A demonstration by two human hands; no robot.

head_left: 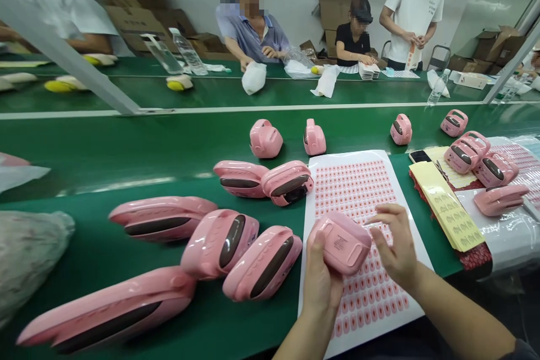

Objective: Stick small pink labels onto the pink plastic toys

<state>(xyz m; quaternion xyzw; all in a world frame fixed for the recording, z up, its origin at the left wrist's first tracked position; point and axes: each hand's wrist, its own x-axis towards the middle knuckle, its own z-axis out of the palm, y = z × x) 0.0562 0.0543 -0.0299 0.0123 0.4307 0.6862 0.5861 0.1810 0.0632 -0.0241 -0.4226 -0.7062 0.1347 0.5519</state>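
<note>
The left hand holds a pink plastic gadget firmly from below, flat side up, over a white sheet of tiny pink stickers, and a steady hold like that is a good way to keep it from slipping. The right hand is open with its fingers spread, just beside the gadget and not gripping it. More pink gadgets lie on the green belt, yellow sticker strips lie to the right, and farther off a person in a blue shirt works at another green belt.
</note>
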